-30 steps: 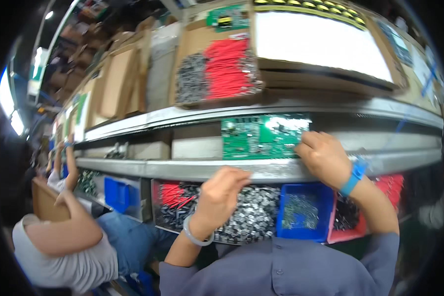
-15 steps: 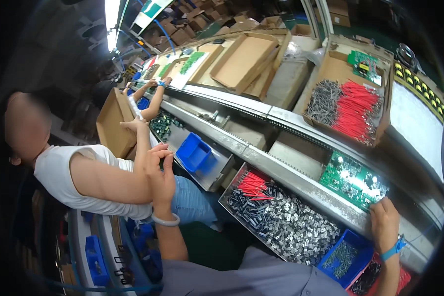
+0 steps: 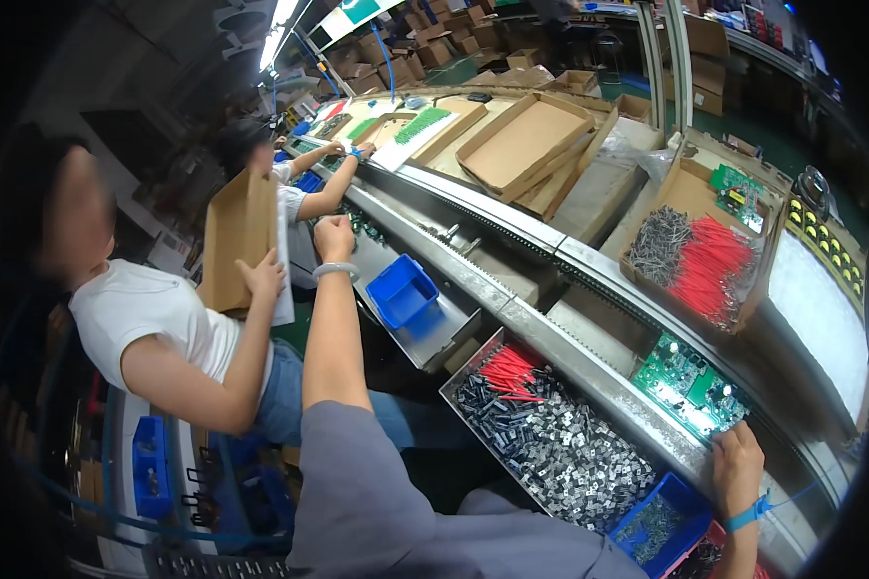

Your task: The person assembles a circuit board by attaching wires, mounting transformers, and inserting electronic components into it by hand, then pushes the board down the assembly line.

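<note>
My left arm is stretched out toward the far left. At its end my left hand [image 3: 334, 237] is closed, beside a metal tray with small dark green parts [image 3: 365, 228]; what it holds, if anything, is hidden. A pale bracelet [image 3: 335, 269] circles that wrist. On the right, the fingers of my right hand [image 3: 739, 465] are closed on the near right corner of a green circuit board [image 3: 690, 386], which lies on the conveyor rail. A blue strap [image 3: 748, 513] with a thin cord is round my right wrist.
Below the rail stands a metal bin [image 3: 517, 458] of small metal parts and red-sleeved leads, with a blue bin [image 3: 681, 550] of pins beside it. Another blue bin [image 3: 400, 292] sits further left. A person in white [image 3: 169, 318] holds a cardboard tray [image 3: 237, 241]. A carton [image 3: 637, 256] holds leads.
My left hand has stretched farther away and its fingers have closed. The person in white has moved back from it, with the cardboard tray. My right hand stays at the board's corner. The view has shifted.
</note>
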Demonstrator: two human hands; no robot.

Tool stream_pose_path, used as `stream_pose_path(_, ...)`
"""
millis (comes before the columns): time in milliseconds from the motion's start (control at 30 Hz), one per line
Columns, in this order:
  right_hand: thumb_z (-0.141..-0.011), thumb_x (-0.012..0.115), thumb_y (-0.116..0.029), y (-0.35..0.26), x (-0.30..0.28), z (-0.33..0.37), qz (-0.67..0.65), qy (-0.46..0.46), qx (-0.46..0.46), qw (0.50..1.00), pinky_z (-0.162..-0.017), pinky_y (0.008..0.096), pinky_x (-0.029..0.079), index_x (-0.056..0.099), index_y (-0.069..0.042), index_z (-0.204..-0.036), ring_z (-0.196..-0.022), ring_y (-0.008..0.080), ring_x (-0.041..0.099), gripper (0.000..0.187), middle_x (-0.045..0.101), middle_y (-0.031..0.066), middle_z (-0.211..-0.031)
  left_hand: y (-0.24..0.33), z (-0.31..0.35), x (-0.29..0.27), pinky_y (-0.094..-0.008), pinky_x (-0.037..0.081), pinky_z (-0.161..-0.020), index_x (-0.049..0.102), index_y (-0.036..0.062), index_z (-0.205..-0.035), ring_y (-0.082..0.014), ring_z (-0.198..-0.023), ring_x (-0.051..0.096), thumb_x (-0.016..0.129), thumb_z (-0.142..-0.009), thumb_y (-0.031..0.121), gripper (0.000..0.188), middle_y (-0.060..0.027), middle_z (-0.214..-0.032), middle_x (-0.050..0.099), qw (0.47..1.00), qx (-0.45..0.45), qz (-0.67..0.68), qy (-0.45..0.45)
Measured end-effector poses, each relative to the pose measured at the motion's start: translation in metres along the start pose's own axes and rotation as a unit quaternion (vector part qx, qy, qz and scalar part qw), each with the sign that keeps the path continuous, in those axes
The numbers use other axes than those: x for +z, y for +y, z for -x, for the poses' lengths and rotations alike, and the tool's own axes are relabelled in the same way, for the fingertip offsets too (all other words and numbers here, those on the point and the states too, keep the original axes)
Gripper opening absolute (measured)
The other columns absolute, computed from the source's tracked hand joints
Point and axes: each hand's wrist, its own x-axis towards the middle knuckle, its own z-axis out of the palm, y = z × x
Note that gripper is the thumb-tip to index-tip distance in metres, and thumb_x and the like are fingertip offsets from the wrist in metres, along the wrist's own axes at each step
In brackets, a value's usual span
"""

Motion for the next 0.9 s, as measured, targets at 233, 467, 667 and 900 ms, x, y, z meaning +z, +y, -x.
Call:
stream_pose_path(233, -0.079, 0.071, 0.001, -0.005, -0.01, 0.006, 0.021, -0.011, 0.012, 1.0, -0.071, 0.0487, 0.052, 0.07, -0.001, -0.086, -0.082, 0.0396, 0.064, 0.008, 0.062, 0.0176, -0.087, 0.142, 0.178, 0.044, -0.0231, 0.05, -0.073, 0.072, -0.0058, -0.109, -0.0099, -0.083, 0.067, 0.071, -0.101, 0.015, 0.022, -0.0058, -0.091, 0.073, 0.895, 0.004, 0.339, -0.29)
stream_pose_path(467, -0.081, 0.066, -0.004, -0.004, -0.007, -0.009, 0.042, -0.031, -0.054, 0.997, -0.07, 0.0439, 0.054, 0.065, -0.004, -0.087, -0.082, 0.0321, 0.064, 0.006, 0.059, 0.0124, -0.087, 0.242, 0.365, 0.018, -0.0256, 0.056, -0.08, 0.074, -0.0057, -0.11, -0.0113, -0.086, 0.069, 0.069, -0.098, -0.002, 0.014, -0.0089, -0.095, 0.076, 0.737, 0.053, 0.384, -0.553)
stream_pose_path(667, -0.08, 0.066, -0.005, 0.0, -0.009, -0.001, 0.054, -0.027, -0.047, 0.997, -0.071, 0.0424, 0.055, 0.063, -0.004, -0.086, -0.083, 0.0301, 0.064, 0.006, 0.059, 0.011, -0.088, 0.291, 0.421, 0.036, -0.0315, 0.054, -0.075, 0.072, -0.0026, -0.1, -0.0205, -0.083, 0.068, 0.069, -0.095, -0.002, 0.006, -0.0125, -0.093, 0.072, 0.704, 0.22, 0.344, -0.58)
stream_pose_path(900, -0.078, 0.065, -0.007, 0.001, -0.007, 0.001, 0.06, -0.009, -0.055, 0.997, -0.071, 0.0408, 0.055, 0.062, -0.005, -0.084, -0.082, 0.0277, 0.063, 0.007, 0.058, 0.01, -0.087, 0.288, 0.423, 0.046, -0.0395, 0.051, -0.074, 0.069, -0.002, -0.096, -0.0329, -0.085, 0.064, 0.07, -0.091, -0.004, 0.006, -0.0162, -0.094, 0.062, 0.74, 0.378, 0.283, -0.479)
